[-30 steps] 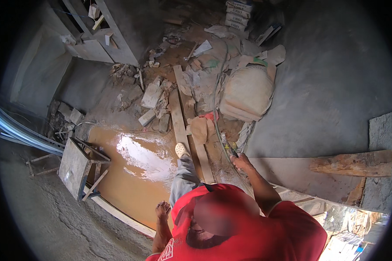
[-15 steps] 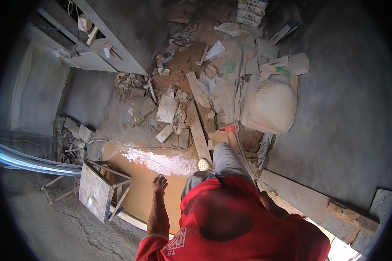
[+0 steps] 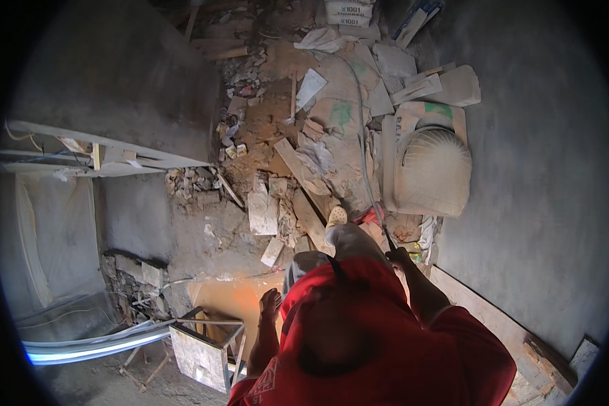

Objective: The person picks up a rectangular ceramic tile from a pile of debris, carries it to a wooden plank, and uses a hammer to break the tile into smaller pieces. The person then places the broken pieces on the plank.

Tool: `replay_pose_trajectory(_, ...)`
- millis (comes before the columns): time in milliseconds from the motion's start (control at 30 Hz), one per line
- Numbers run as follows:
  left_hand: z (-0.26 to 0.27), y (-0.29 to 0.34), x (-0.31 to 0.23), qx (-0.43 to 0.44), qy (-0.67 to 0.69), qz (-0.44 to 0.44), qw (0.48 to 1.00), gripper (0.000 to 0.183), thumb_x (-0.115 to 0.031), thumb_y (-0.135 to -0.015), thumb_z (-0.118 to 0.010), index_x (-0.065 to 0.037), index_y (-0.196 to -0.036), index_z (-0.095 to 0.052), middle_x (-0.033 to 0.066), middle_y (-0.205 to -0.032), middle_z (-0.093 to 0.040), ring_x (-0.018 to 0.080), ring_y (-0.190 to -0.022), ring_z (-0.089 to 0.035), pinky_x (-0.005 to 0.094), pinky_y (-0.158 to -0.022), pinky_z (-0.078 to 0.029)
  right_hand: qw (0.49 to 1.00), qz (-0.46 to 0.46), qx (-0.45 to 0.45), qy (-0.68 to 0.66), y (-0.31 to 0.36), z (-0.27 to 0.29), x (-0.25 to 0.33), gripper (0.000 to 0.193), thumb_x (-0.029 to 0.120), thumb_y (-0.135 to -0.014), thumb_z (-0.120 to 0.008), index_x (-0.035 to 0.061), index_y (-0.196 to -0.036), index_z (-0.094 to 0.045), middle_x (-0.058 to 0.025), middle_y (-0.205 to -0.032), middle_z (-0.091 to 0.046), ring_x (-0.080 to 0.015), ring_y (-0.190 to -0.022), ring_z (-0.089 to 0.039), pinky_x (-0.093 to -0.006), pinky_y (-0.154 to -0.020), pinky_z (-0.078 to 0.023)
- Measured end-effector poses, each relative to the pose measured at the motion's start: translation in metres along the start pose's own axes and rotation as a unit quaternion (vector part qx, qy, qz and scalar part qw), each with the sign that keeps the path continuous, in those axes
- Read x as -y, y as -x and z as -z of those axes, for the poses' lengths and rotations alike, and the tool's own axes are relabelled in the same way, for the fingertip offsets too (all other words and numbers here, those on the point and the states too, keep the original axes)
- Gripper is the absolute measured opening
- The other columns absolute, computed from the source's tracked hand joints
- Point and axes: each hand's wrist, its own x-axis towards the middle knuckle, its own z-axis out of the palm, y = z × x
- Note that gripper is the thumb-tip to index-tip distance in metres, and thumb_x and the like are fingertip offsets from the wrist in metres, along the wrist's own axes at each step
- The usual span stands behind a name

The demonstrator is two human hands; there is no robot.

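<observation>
My right hand [image 3: 400, 258] is closed on a dark slim rod-like thing [image 3: 390, 239] beside my right leg. Its tip meets the line of a grey hose [image 3: 364, 135] on the floor; I cannot tell whether the two are joined. My left hand [image 3: 271, 302] hangs at my left side, fingers loosely bent, with nothing visible in it. Below it lies an orange-brown board [image 3: 230, 298]. One foot in a pale clog [image 3: 337, 216] stands forward among planks [image 3: 311, 220] and rubble.
A round-topped, dusty pale object [image 3: 434, 169] stands at the right, near a grey wall [image 3: 528, 176]. Stacked bags [image 3: 348, 12] are at the far end. Broken blocks [image 3: 262, 213] litter the middle. A small metal-framed stand [image 3: 199, 355] and long shiny strips [image 3: 101, 345] lie left.
I have stepped forward, and the clogged foot is now ahead. My right hand has come into view with the dark thing; my left hand has drawn closer to my body.
</observation>
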Motion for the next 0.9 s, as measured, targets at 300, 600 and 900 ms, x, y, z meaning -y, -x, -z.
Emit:
replay_pose_trajectory(300,-0.080,-0.092,-0.250,0.049,-0.012,-0.149,0.988,0.061,-0.044,-0.097,-0.065,-0.004,-0.142,-0.051,0.0163,-0.130,-0.062,0.0319,-0.121,-0.062,0.0463,-0.100,-0.050,0.984,0.163,-0.046,0.062,-0.038,0.097,0.311,0.055,0.044,-0.088,-0.066,-0.0051,-0.113,-0.061,-0.0260,-0.095,-0.071,-0.0415,-0.093,-0.070,-0.0497,-0.079,-0.054)
replay_pose_trajectory(600,-0.233,-0.201,-0.476,0.294,-0.018,-0.024,0.955,0.067,-0.040,-0.102,-0.060,-0.009,-0.155,-0.035,0.0157,-0.145,-0.052,0.0318,-0.125,-0.058,0.0443,-0.104,-0.047,0.930,0.366,0.035,0.029,-0.070,0.095,0.552,0.058,0.043,-0.091,-0.068,-0.0005,-0.129,-0.057,-0.0272,-0.107,-0.067,-0.0408,-0.101,-0.067,-0.0460,-0.085,-0.051)
replay_pose_trajectory(900,-0.229,-0.383,-0.559,0.237,0.104,-0.150,0.954,0.031,-0.030,-0.106,-0.044,-0.005,-0.110,-0.062,0.0148,-0.103,-0.066,0.0311,-0.098,-0.067,0.0429,-0.094,-0.050,0.861,0.506,-0.026,0.034,-0.190,0.154,0.645,0.040,0.029,-0.095,-0.067,0.0034,-0.125,-0.061,-0.0203,-0.101,-0.069,-0.0383,-0.096,-0.068,-0.0470,-0.082,-0.054)
